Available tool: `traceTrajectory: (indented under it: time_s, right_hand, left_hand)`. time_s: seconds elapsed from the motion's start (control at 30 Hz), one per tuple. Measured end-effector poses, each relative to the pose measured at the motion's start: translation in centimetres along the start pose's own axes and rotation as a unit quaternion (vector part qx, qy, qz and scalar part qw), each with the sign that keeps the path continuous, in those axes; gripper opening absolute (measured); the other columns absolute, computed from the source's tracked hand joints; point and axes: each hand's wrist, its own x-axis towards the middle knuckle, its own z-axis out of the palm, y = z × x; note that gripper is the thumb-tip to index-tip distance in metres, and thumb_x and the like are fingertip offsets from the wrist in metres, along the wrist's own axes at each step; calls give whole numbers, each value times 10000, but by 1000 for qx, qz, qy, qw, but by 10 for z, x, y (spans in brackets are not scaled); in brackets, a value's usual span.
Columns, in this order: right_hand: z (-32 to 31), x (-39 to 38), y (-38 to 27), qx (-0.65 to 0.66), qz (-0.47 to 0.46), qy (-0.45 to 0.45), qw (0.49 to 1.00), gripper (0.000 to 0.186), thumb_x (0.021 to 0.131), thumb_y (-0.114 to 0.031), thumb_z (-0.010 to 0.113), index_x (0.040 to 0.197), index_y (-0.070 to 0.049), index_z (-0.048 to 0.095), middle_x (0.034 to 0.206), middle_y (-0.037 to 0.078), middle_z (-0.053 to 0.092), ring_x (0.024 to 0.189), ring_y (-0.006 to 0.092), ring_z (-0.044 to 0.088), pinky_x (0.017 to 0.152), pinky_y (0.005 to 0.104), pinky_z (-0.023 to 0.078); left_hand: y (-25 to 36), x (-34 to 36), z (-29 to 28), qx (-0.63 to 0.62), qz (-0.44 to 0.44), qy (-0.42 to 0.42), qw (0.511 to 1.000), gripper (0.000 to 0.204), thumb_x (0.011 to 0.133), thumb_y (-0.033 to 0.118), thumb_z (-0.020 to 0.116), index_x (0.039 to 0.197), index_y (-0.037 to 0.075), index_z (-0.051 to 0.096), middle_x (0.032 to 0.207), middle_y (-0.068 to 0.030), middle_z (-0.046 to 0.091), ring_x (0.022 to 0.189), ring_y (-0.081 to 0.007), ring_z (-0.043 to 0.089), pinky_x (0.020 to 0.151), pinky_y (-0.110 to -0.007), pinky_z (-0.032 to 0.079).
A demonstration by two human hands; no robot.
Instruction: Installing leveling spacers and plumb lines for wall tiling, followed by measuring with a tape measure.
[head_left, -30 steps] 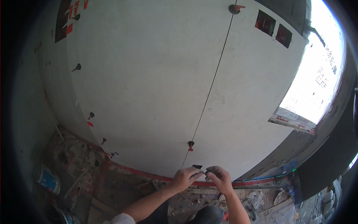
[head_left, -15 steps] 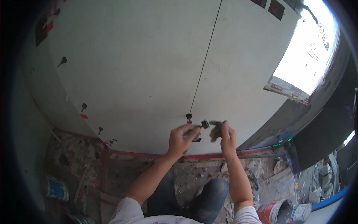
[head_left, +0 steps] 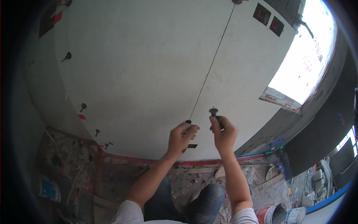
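In front of a pale wall slab, my right hand (head_left: 225,136) pinches a small dark tile-levelling knob with a round, flat head (head_left: 213,111) and a thin pin on top. The head points upward, clear of the fingers. My left hand (head_left: 181,137) is closed, thumb against curled fingers; whatever it may hold is hidden. Right above its knuckles, a dark levelling piece (head_left: 188,121) sits at the lower end of the narrow joint (head_left: 210,71) between two slabs. Below the left fingers there is a small dark rectangular slot (head_left: 192,146) in the slab.
Several levelling knobs (head_left: 83,107) stick out along the left joint. Two square cut-outs (head_left: 262,14) and a bright window opening (head_left: 298,63) lie at upper right. Debris covers the floor, with a red bucket (head_left: 264,214) at lower right and a blue one (head_left: 48,189) at left.
The small dark piece between my hands is now upright in my right hand, raised and moved right. My left hand has curled its fingers near the joint. The view has tilted slightly upward.
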Motion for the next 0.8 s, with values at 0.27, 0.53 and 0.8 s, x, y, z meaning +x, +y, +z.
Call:
traceTrajectory:
  time_s: [0.27,0.53,0.8]
  right_hand:
    - [0,124,-27,-146,-185,18,972,252,1027,-226,737,909,-5,722,780,184,706,714,402,680,660,451,521]
    - [-3,146,-27,-212,-180,-39,960,242,1002,-233,747,916,-8,723,812,198,718,772,436,690,686,499,527]
    - [-3,150,-32,-216,-185,-37,958,275,986,-234,768,895,22,726,737,217,680,668,412,646,648,466,513]
  left_hand:
    - [11,22,-35,-102,-18,29,994,311,1063,288,745,1093,-18,792,864,-52,764,778,-111,718,723,-288,577]
    - [-19,7,-68,-51,-67,72,994,337,1083,293,716,1110,-34,793,869,-49,755,755,-110,700,724,-288,570]
    - [-16,10,-66,-64,-51,63,995,330,1083,289,717,1098,-31,795,863,-50,755,754,-111,699,716,-289,568]
